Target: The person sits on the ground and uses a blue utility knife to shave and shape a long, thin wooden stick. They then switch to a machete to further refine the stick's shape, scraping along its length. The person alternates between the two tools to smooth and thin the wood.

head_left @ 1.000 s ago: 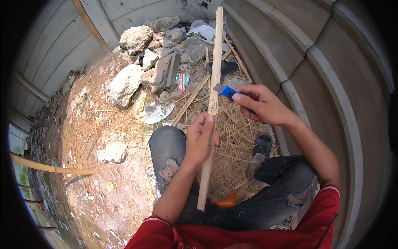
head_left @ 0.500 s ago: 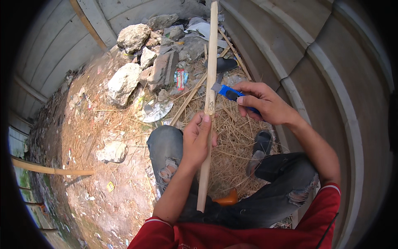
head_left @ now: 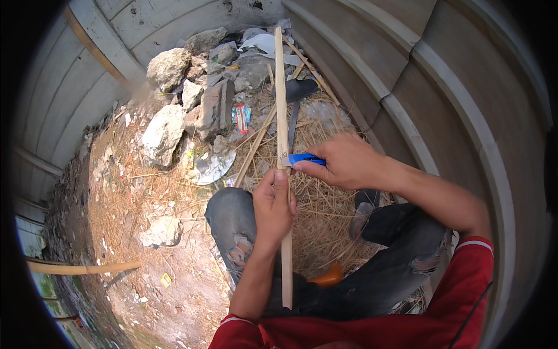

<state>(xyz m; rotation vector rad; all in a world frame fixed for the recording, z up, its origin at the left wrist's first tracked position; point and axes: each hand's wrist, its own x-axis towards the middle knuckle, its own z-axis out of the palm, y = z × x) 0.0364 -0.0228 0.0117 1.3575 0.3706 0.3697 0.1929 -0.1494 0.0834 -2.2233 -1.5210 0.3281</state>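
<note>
A long, narrow bamboo strip [head_left: 281, 93] stands almost lengthwise in front of me, its near end between my thighs. My left hand [head_left: 273, 200] is wrapped round it near the middle, thumb on top. In my right hand [head_left: 347, 160] is a blue utility knife [head_left: 307, 157], its blade against the strip just above my left thumb, beside a dark mark on the bamboo. The fingers of the right hand partly hide the knife's handle.
Large pale rocks [head_left: 164, 135] and litter lie ahead on the left. Dry straw [head_left: 325, 232] covers the ground between my legs, with an orange object [head_left: 328, 276] near my thigh. A corrugated wall [head_left: 465, 116] rises close on the right. A bamboo pole [head_left: 84, 267] juts in at left.
The knife has come down along the strip, toward my left hand, and its blade now meets the bamboo there. The strip's far end has shifted left and lower in view.
</note>
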